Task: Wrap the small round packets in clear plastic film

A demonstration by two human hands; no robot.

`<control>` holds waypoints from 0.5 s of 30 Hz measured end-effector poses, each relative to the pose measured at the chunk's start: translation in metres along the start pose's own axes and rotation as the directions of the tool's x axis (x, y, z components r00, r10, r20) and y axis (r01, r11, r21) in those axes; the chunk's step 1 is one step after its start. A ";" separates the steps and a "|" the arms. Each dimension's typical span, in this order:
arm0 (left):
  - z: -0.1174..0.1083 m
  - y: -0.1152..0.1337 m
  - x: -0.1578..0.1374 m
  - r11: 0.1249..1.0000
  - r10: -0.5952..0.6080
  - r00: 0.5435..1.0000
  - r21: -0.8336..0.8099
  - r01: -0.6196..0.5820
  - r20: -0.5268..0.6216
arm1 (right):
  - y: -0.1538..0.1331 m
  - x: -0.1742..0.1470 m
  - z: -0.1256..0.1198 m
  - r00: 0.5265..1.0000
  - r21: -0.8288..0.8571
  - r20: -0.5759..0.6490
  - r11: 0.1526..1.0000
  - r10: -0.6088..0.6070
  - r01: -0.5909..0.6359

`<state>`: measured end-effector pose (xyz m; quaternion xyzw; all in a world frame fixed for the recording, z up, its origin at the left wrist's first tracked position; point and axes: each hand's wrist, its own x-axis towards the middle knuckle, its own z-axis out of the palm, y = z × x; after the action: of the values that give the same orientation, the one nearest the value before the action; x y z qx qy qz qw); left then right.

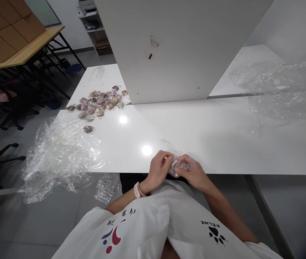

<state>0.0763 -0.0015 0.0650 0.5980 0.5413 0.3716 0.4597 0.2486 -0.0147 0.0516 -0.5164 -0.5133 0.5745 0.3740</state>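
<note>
At the table's front edge, my left hand (160,166) and my right hand (193,172) are close together with bent fingers. Both pinch a crumpled piece of clear plastic film (174,164) between them. Whether anything lies inside the film I cannot make out. Farther left on the white table (185,133) lies a loose group of small wrapped pieces (99,102), pink, tan and brown, in clear wrappers. One brown wrapped piece (88,129) sits apart, nearer to me.
A heap of clear plastic (61,154) spreads over the table's left edge and hangs down. More clear plastic (284,90) lies at the right. An upright white panel (174,50) rises behind the table. Cardboard boxes (7,27) stand on a wooden table at the far left.
</note>
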 end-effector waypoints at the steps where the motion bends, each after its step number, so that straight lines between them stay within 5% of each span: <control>1: -0.006 -0.005 -0.002 0.997 0.052 0.999 0.061 -0.052 -0.011 | 0.002 0.012 -0.015 0.997 0.025 -0.072 0.999 -0.031 0.033; 3: -0.024 -0.020 -0.006 0.963 0.148 0.985 0.241 -0.122 -0.092 | 0.002 0.045 -0.060 0.928 0.118 -0.357 0.980 -0.110 0.162; 5: -0.043 -0.042 -0.009 0.880 0.226 0.954 0.463 -0.111 -0.200 | -0.005 0.092 -0.118 0.737 0.203 -0.659 0.908 -0.150 0.366; 7: -0.057 -0.065 -0.013 0.765 0.291 0.924 0.641 -0.068 -0.250 | -0.020 0.147 -0.178 0.595 0.165 -0.767 0.823 -0.239 0.544; 11: -0.063 -0.088 -0.017 0.577 0.369 0.899 0.817 -0.023 -0.235 | -0.055 0.256 -0.257 0.567 -0.060 -0.680 0.807 -0.464 0.588; 15: -0.057 -0.086 -0.016 0.536 0.382 0.893 0.844 -0.003 -0.239 | -0.056 0.322 -0.253 0.679 -0.264 -0.586 0.897 -0.442 0.356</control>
<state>-0.0061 -0.0093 0.0017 0.7113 0.6609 0.2360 -0.0395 0.4301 0.3566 0.0543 -0.5770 -0.4931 0.2370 0.6064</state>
